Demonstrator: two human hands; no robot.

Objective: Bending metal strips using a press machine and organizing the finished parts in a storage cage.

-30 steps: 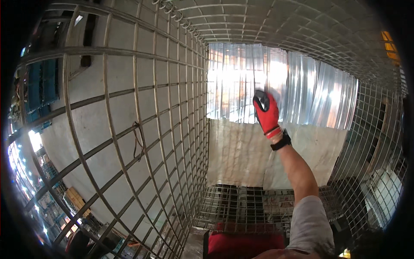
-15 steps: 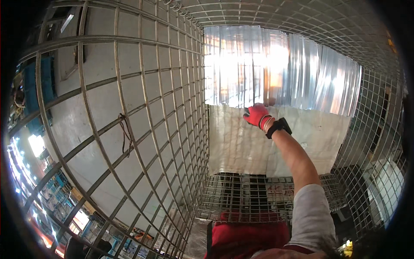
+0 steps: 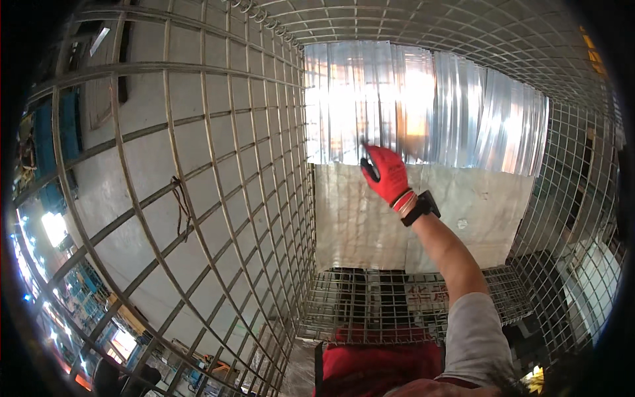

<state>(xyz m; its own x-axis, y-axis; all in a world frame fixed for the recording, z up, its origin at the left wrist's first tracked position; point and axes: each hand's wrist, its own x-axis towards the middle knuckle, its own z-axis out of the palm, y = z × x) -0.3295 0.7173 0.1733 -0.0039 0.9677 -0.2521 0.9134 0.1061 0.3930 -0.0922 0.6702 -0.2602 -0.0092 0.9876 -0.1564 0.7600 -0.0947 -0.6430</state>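
My right hand (image 3: 387, 173), in a red glove with a black palm side, reaches into a wire mesh cage. It is over the near edge of a row of shiny, silvery strips (image 3: 456, 109), which look like metal or foil and reflect glare. The thumb stands apart from the bent fingers, and I see nothing held between them. Whether the fingertips touch the strips I cannot tell. Beneath the strips a beige sheet (image 3: 476, 225) lines the cage floor. My left hand is out of view.
Wire mesh walls rise on the left (image 3: 198, 132) and right (image 3: 562, 165). A low mesh side (image 3: 370, 304) stands nearest me, before red cloth (image 3: 377, 367). A twisted wire tie (image 3: 182, 208) hangs on the left mesh. Outside, a grey panel (image 3: 132, 212) stands left.
My right hand has risen from the strips' near edge and moved slightly left, its thumb now apart from the fingers. The view has shifted a little; the strips look unchanged.
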